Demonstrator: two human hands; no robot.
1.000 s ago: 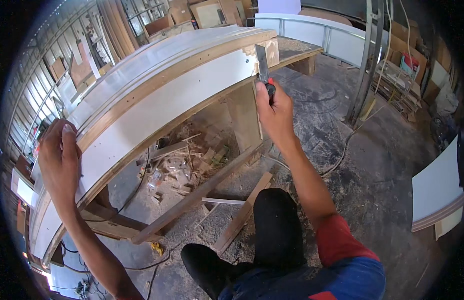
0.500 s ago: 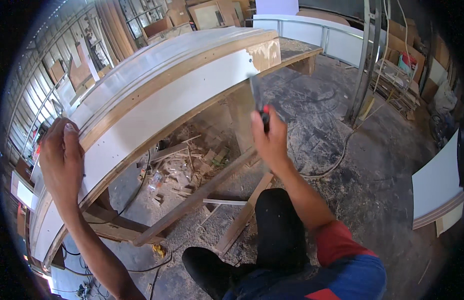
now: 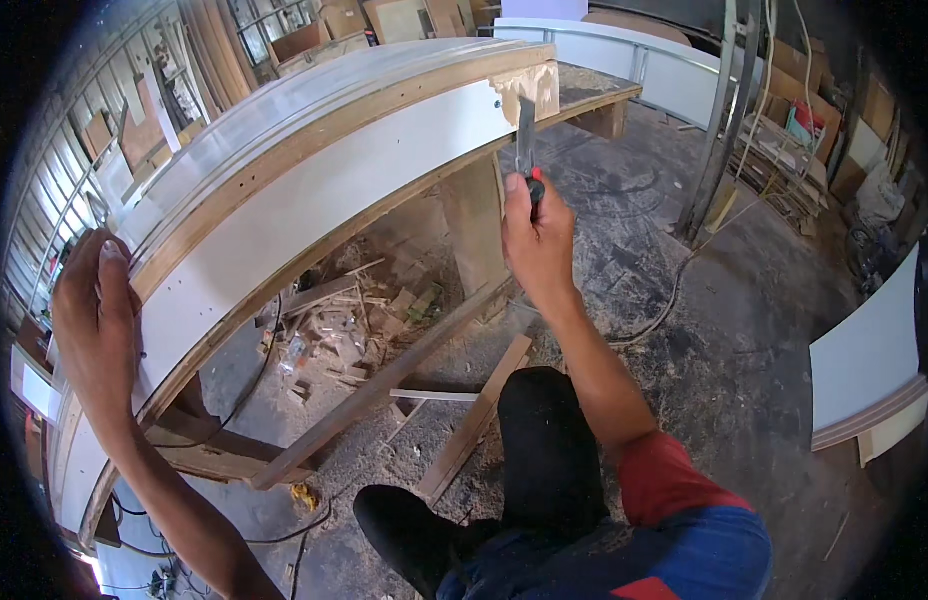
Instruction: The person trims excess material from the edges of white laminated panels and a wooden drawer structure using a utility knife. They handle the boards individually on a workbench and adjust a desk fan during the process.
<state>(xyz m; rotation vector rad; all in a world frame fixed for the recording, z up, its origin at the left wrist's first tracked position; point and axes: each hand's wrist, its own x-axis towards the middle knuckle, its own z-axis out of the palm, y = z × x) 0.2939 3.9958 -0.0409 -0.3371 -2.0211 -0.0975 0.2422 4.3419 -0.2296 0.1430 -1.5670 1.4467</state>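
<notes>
A long curved wooden panel (image 3: 314, 185) with a white face and bare wood edge spans the view from lower left to upper right. My left hand (image 3: 96, 320) grips its upper edge at the left end, fingers curled over the far side. In my right hand (image 3: 537, 240) is a chisel (image 3: 525, 135), held by its black and red handle with the blade pointing up. The blade tip lies over the rough bare patch (image 3: 540, 90) at the panel's right end, where the white face stops. Whether the tip touches the wood, I cannot tell.
Under the panel, a wooden rail (image 3: 384, 390) and a support post (image 3: 471, 225) stand over scattered offcuts (image 3: 334, 340). A loose board (image 3: 476, 420) lies by my knees. Cables (image 3: 674, 290) cross the dusty floor. A metal post (image 3: 719, 140) rises at right, near stacked boards (image 3: 784, 170).
My right hand has raised the chisel, so its tip now lies over the bare patch instead of below the panel's edge. My left hand still grips the panel.
</notes>
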